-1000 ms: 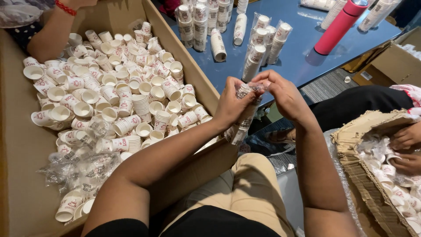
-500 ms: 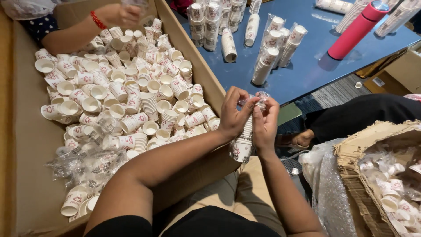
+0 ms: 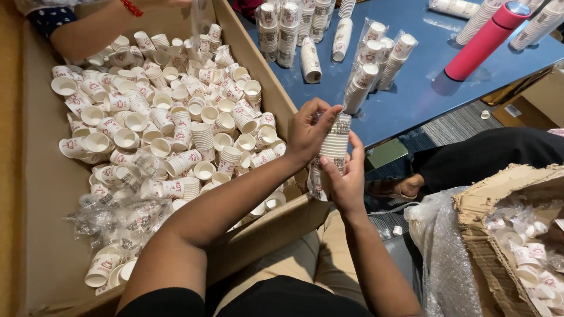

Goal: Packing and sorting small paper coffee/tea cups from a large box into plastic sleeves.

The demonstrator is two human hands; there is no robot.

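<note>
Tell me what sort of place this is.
Likely a packing or sorting workroom: a big cardboard box full of loose paper cups, wrapped cup sleeves on a blue table, and both hands on a cup stack.

One head-worn view only, looking steeply down from just above the person's own forearms and lap. Close range: cardboard box (image 3: pixel 35 194) fills the left, blue desk (image 3: pixel 423 88) runs across the upper right, second box (image 3: pixel 499 194) at the right edge.

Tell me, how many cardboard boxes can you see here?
2. A big open box of loose paper cups lies on the left; a torn box sits at lower right. Others may be out of view.
</note>
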